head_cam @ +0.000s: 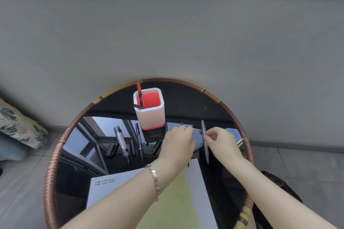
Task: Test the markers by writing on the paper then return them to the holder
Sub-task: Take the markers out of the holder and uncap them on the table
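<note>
Holder (150,115): white, upright at table (186,98) rear, red marker (139,91) inside. Grey marker (206,152): pinched by right hand (222,142) fingers, beside holder. Left hand (178,143): fingers curled, apparently over something dark; grip cannot be told. Paper (104,193): under forearms.

The left forearm (119,197) and right forearm (260,182) are bare down to the lower edge of view. A slim silver-coloured bracelet (154,177) of small flat links circles the left wrist, at 7 o'clock from the left hand (178,142). The right hand (221,141), at 3 o'clock from the left, has a bare wrist.
</note>
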The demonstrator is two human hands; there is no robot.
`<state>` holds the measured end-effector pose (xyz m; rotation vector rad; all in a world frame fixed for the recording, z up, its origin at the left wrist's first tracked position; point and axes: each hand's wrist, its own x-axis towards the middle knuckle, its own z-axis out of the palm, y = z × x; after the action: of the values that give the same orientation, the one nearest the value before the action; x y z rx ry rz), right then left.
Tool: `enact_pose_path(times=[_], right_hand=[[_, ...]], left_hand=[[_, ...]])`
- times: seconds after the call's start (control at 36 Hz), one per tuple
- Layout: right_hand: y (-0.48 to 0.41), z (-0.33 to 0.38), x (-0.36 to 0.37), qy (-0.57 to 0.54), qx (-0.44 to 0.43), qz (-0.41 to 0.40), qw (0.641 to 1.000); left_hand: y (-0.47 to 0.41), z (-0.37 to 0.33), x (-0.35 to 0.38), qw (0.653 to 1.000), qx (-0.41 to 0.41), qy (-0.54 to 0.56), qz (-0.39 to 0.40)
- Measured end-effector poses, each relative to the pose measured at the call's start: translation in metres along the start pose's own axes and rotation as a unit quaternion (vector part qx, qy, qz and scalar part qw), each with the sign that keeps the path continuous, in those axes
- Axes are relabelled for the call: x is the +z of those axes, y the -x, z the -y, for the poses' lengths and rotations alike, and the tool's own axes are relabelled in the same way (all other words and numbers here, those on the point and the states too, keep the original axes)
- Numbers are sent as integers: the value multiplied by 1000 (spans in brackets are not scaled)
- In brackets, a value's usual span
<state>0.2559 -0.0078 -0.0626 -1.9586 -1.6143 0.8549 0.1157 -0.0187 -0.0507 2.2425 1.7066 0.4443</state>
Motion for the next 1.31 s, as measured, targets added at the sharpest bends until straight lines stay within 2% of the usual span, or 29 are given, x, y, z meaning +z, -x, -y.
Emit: enact_pose_path(times=[0.11,0.25,0.33,0.47,0.64,0.69,0.75,0.81,0.89,0.97,1.08,1.14,1.19,1.31], right_hand=[[-1,45,2,-26,-114,9,993],[-6,115,18,6,-255,9,967],[-12,148,35,58,-284,27,957],[-22,160,59,128,-235,57,962],[-20,151,55,64,-256,-25,964],[-16,150,49,8,-274,-57,960],[-7,151,37,-94,-283,-83,951],[5,151,22,-206,-291,-91,930],[25,145,3,-314,-291,-87,899],[39,135,-8,-371,-233,-79,895],[46,117,-13,-464,-93,-51,879],[50,107,-14,-450,-58,-4,891],[57,98,-11,-396,-67,41,915],[66,86,-6,-377,-71,57,922]], left_hand=[[18,27,-37,998,1,8,-59],[39,64,-77,990,-80,20,-110],[49,81,-92,983,-129,38,-123],[61,95,-98,980,-153,50,-120],[59,93,-94,979,-148,70,-119],[56,90,-90,978,-142,78,-128],[52,85,-88,976,-127,98,-150],[49,76,-88,973,-103,120,-171],[47,62,-87,972,-51,135,-184],[46,50,-84,972,15,146,-182],[48,33,-76,973,27,164,-160],[49,26,-70,978,39,153,-138],[49,18,-65,981,46,149,-117],[47,6,-60,983,8,162,-81]])
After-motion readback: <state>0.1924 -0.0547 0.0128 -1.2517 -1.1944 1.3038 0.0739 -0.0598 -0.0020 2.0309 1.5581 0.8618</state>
